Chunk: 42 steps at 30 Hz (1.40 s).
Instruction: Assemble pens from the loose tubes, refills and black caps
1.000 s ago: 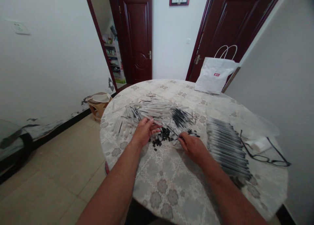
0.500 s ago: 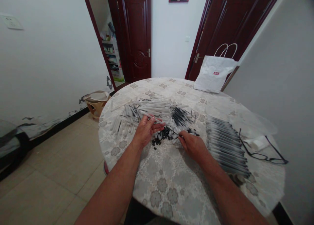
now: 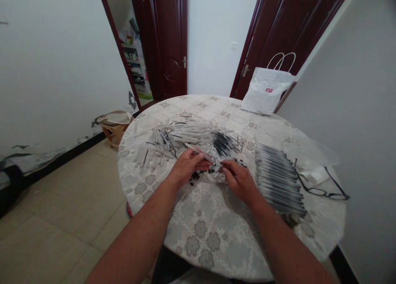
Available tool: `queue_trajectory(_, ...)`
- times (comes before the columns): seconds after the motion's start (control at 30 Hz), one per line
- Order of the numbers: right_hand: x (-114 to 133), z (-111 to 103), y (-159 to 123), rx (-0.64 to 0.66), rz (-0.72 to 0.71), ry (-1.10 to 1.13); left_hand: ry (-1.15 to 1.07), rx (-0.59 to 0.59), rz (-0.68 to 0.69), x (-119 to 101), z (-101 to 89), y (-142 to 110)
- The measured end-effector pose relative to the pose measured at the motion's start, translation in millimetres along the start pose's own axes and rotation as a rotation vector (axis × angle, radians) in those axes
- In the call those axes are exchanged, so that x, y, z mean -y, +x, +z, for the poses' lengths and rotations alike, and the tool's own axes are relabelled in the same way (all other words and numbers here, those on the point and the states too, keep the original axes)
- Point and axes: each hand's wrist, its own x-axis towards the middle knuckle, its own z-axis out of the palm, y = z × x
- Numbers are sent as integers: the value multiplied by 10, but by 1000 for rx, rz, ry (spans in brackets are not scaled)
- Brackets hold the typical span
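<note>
My left hand (image 3: 192, 165) is closed around a whitish pen barrel (image 3: 198, 150), which slants down toward the right. Close to the barrel's lower end, my right hand (image 3: 237, 177) pinches something small and pale that I cannot make out. Under and between the hands lie small black caps (image 3: 195, 176), partly hidden by the fingers. Just beyond, a heap of thin black refills (image 3: 223, 143) lies beside a pile of whitish pen barrels (image 3: 192, 131). To the right of my right hand, pens (image 3: 278, 178) with dark ends lie side by side in a long row.
Eyeglasses (image 3: 321, 192) and a crumpled white tissue (image 3: 314, 175) lie at the table's right side. A white paper bag (image 3: 267, 90) stands at the far right edge of the round table (image 3: 210, 234). A tan stool (image 3: 114, 129) is on the floor at left.
The black refill that stretched between my hands no longer shows. My right hand has moved left, close up to the barrel's end. The whole view has shifted slightly.
</note>
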Motion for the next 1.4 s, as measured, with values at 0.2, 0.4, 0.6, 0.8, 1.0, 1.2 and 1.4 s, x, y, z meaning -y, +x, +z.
queue_trajectory(0.2,6,91,-9,107,222,576,-138,169,-202,52,63,-55)
queue_trajectory(0.4,-65,-64,56,-190,258,297,-365,25,-152,-3,-30,-3)
queue_trajectory(0.6,-109,-266,43,186,26,-336,-549,-184,-52,-69,-119,78)
queue_trajectory(0.8,19,-211,12,431,46,-584,-514,-185,1,-33,-119,99)
queue_trajectory(1.0,32,-164,12,432,59,-596,-440,-121,15,-9,-62,73)
queue_trajectory(1.2,45,-160,7,423,37,-610,-402,-100,9,30,-56,69)
queue_trajectory(1.4,52,-132,26,365,13,-631,-373,-99,16,57,-76,77)
